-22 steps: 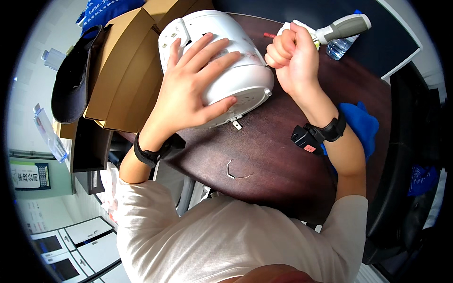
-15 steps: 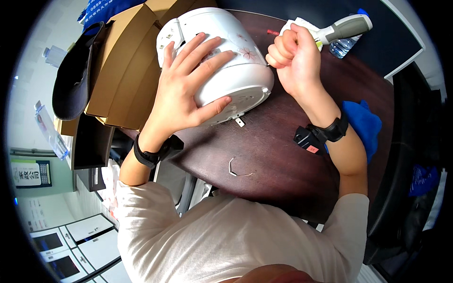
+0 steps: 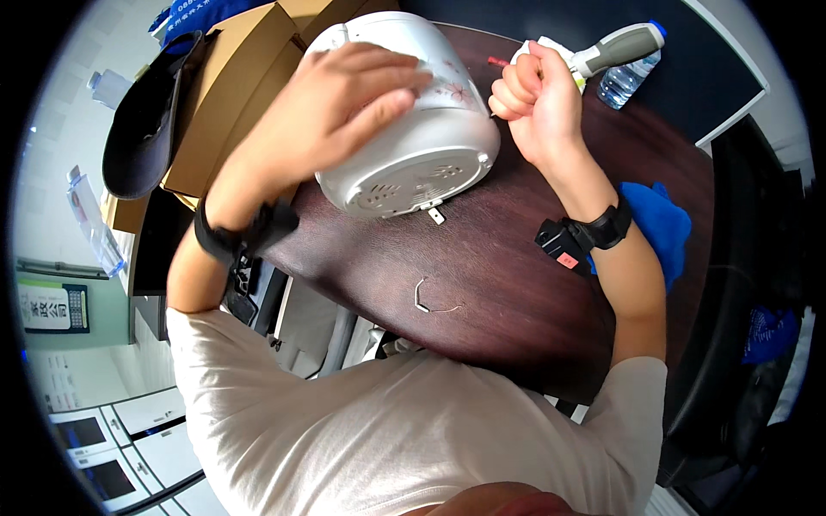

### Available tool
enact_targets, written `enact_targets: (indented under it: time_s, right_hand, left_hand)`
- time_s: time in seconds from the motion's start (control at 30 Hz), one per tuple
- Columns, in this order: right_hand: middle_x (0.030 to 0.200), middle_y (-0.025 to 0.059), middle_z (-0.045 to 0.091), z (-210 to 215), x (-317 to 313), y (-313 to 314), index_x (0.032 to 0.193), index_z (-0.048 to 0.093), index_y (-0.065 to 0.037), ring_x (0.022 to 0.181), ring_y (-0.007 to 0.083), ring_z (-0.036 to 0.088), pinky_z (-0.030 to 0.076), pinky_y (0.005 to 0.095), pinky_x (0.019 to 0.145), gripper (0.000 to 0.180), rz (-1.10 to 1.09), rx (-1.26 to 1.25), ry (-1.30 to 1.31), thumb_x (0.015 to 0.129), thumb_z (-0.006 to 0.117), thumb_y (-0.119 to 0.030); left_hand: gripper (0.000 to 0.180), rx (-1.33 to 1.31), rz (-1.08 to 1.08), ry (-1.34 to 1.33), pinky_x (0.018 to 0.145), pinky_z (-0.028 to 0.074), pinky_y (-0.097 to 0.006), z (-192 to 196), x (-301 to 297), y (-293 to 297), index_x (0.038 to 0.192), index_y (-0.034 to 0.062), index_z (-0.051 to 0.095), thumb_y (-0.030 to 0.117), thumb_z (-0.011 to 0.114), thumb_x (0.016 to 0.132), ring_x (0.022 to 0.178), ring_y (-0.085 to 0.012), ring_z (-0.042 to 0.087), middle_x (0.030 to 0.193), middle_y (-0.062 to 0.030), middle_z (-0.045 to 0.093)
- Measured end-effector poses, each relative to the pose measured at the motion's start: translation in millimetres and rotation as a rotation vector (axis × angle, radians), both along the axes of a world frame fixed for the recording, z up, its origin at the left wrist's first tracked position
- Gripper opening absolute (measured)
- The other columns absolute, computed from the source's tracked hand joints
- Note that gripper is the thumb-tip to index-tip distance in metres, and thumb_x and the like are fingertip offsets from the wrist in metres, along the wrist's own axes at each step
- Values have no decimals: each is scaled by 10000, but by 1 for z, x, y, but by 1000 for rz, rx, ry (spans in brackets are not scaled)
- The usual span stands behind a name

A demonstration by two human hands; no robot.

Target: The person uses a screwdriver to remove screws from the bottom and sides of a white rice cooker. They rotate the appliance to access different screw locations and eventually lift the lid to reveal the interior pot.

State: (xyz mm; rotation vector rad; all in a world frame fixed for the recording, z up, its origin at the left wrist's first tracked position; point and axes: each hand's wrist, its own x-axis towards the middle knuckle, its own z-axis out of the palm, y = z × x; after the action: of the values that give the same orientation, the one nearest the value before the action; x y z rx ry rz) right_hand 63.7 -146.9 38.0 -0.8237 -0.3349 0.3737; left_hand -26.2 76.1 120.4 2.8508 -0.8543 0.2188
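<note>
A white rice cooker (image 3: 413, 142) with a pink flower print lies on its side on the dark table, its vented base facing me. Over its upper side is my left hand (image 3: 344, 107), slightly blurred, fingers loosely stretched; whether it touches the shell I cannot tell. My right hand (image 3: 542, 103) is closed in a fist around a screwdriver (image 3: 621, 50), whose grey and white handle sticks out to the upper right. A short dark tip shows on the fist's other side, close to the cooker's rim. From the base a small metal tab (image 3: 437, 216) juts out.
A thin wire piece (image 3: 422, 305) lies on the table (image 3: 516, 275) near me. Blue cloth (image 3: 658, 232) rests by my right forearm. A water bottle (image 3: 628, 82) and a white packet (image 3: 551, 47) stand behind the fist. Cardboard boxes (image 3: 228, 103) and a dark cap (image 3: 138, 129) are left.
My left hand has lifted from its spread grip on the cooker and turned, its elbow swinging out left. The right hand keeps the screwdriver in nearly the same place.
</note>
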Motion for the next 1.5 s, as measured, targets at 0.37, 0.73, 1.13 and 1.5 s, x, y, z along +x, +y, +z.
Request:
enact_targets:
  time_s: [0.37, 0.73, 1.13, 1.5]
  right_hand:
    - [486, -30, 198, -7, -25, 3, 531, 252, -146, 456, 107, 166, 177, 293, 467, 491, -24, 68, 50, 988, 373, -279]
    - [487, -18, 208, -14, -32, -3, 539, 249, -141, 456, 120, 161, 181, 311, 477, 472, -111, 96, 82, 972, 386, -266]
    - [491, -25, 208, -19, -31, -10, 537, 262, -152, 459, 116, 176, 188, 302, 475, 468, -64, 93, 148, 970, 393, -270]
    - [511, -49, 197, -20, -3, 3, 549, 285, -168, 450, 107, 177, 188, 278, 441, 456, 165, 45, 347, 986, 378, -257]
  left_hand:
    - [419, 62, -98, -199, 1151, 228, -495, -25, 37, 9, 1308, 167, 642, 313, 415, 987, 1401, -367, 380, 1458, -158, 498]
    - [403, 54, -100, -151, 1172, 205, -478, -22, 44, -1, 1281, 164, 663, 272, 416, 982, 1400, -328, 394, 1453, -136, 509]
    - [389, 21, -106, -116, 1175, 189, -480, -19, 45, -10, 1245, 140, 685, 261, 450, 960, 1396, -319, 401, 1423, -183, 524]
    - [389, -42, -114, -125, 1186, 179, -486, -24, 40, 4, 1243, 149, 692, 261, 453, 957, 1391, -321, 411, 1413, -169, 536]
